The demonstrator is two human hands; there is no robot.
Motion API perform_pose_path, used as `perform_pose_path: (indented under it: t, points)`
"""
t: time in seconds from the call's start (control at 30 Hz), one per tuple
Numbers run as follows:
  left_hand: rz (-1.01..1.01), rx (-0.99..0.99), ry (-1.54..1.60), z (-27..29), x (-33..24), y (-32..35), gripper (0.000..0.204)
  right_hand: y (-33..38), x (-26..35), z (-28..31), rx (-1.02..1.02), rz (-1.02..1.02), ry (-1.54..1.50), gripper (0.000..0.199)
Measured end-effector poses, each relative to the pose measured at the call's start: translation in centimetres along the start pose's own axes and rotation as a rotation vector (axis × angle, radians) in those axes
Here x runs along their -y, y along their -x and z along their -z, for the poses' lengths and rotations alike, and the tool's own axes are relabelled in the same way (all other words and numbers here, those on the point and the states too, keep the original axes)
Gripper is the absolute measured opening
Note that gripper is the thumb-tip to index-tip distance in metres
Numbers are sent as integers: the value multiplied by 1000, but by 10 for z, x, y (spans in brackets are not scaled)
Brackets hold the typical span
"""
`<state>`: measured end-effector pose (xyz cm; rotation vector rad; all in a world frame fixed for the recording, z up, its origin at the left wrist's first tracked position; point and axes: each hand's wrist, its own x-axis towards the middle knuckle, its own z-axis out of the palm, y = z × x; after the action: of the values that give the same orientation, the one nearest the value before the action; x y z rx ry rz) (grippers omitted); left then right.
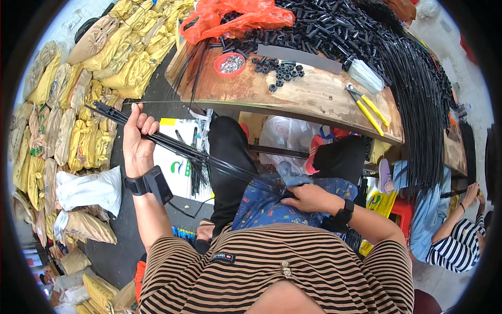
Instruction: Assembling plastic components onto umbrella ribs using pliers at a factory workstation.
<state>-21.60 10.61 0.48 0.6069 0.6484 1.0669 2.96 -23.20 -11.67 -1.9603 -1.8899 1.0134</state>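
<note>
A bundle of thin black rods (172, 142) is held in the left hand (137, 140), raised off the left edge of the counter (319, 99); the fingers are curled shut around the bundle near its capped upper end. The lower end of the bundle runs down to the lap, where the right hand (308, 199) rests on a blue patterned cloth (261, 206). Its fingers appear pressed together over the rod ends, though the grip itself cannot be made out clearly from this view.

Only this one bundle is seen in hand. A large sheaf of long black rods (418, 104) hangs over the right end of the counter, judged to be stock not yet handled. A heap of black tubular parts (324, 26) fills the far edge, with small black rings (285, 70) and a red dish of small metal pieces (230, 64) nearer the middle. Yellow-handled pliers (368, 107) lie unused near the front edge. On this evidence, much of the work is judged outstanding.
</note>
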Motion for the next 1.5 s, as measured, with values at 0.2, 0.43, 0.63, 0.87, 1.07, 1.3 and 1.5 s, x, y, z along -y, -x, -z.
perform_pose_path:
  t: [0.2, 0.43, 0.63, 0.87, 1.07, 1.3, 1.5]
  points:
    - [-55, -21, -331, -9, -7, 9, 20, -11, 12, 36, -150, -355, -521, 48]
    - [66, 150, 360, -20, -26, 11, 15, -8, 14, 44, -50, 25, -147, 64]
    - [388, 65, 512, -69, 60, 71, 17, 10, 82, 94, -507, 511, -1134, 78]
    - [743, 239, 303, -108, 148, 112, 42, 70, 75, 171, -792, 232, -742, 20]
    - [996, 790, -149, -126, 145, 99, 41, 73, 76, 230, -708, -125, -650, 22]
    - [-70, 794, -584, -209, 108, 44, 49, -42, 56, 215, 154, -59, -529, 26]
    - [-15, 782, -510, -214, 105, 29, 34, -65, 45, 199, 167, 0, -583, 29]
